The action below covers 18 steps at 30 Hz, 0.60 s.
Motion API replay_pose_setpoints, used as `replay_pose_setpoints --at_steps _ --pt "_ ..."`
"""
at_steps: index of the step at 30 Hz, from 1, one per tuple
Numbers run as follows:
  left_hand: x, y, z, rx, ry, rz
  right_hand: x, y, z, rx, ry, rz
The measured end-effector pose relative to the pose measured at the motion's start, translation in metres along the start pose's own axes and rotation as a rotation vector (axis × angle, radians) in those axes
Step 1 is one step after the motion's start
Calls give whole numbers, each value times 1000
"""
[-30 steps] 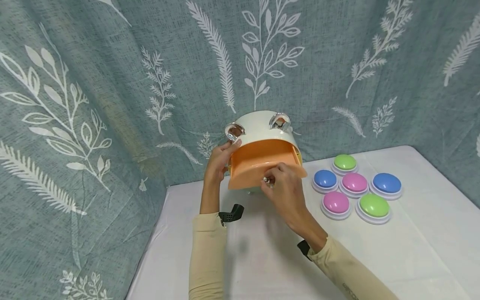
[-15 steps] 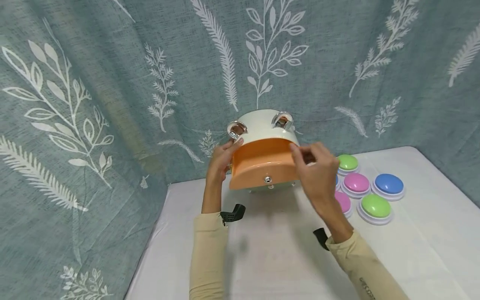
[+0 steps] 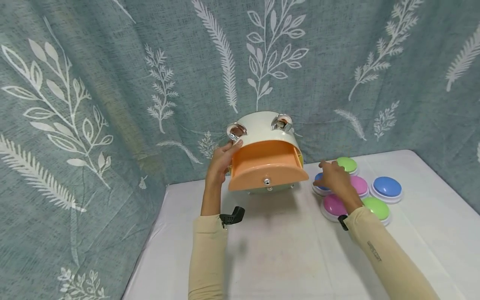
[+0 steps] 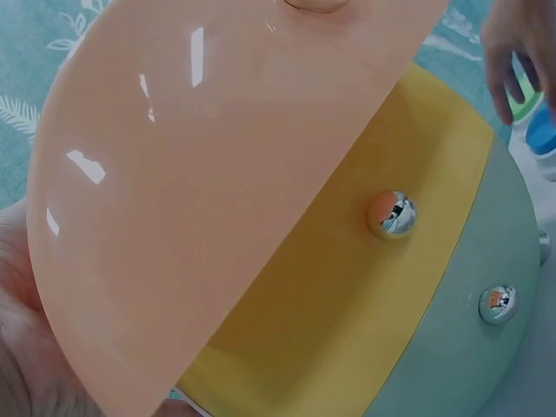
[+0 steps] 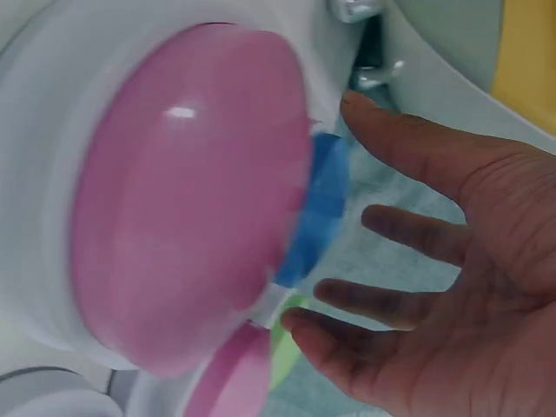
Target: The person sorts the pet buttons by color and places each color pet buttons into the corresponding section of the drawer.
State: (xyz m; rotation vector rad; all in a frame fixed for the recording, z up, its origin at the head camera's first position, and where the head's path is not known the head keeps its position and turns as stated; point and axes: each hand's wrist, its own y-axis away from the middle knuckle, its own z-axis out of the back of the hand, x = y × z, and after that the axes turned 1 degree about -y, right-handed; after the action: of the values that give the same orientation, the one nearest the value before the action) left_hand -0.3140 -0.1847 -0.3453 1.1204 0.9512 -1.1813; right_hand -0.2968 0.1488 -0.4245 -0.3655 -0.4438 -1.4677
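Observation:
A round-topped white storage box (image 3: 258, 130) with silver ring ears stands at the back of the table, its top orange drawer (image 3: 281, 176) pulled out. The drawer front carries a silver knob (image 3: 267, 181). My left hand (image 3: 218, 164) grips the box's left side, thumb near the left ear; its other fingers are mostly hidden. Below the orange drawer, the left wrist view shows a yellow drawer (image 4: 426, 165) and a green drawer (image 4: 460, 347), both pushed in. My right hand (image 3: 335, 179), fingers spread, hovers over a blue dome-topped disc (image 3: 318, 182), beside a pink one (image 5: 191, 191).
Several dome-topped discs sit clustered right of the box, among them another blue one (image 3: 387, 186), a green one (image 3: 376, 207) and a far green one (image 3: 347, 164). A patterned curtain (image 3: 180, 62) rises behind the white table (image 3: 277, 250).
My right hand has let go of the drawer knob and moved right, over the discs. The drawer stays pulled out. My left hand keeps its place on the box.

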Motion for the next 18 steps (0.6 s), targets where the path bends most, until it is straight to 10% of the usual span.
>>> replay_pose_setpoints --at_steps 7,18 --pt "-1 1 0 6 0 -8 -10 -3 -14 126 48 -46" --pt "1 1 1 10 7 -35 -18 -6 -25 42 -33 0"
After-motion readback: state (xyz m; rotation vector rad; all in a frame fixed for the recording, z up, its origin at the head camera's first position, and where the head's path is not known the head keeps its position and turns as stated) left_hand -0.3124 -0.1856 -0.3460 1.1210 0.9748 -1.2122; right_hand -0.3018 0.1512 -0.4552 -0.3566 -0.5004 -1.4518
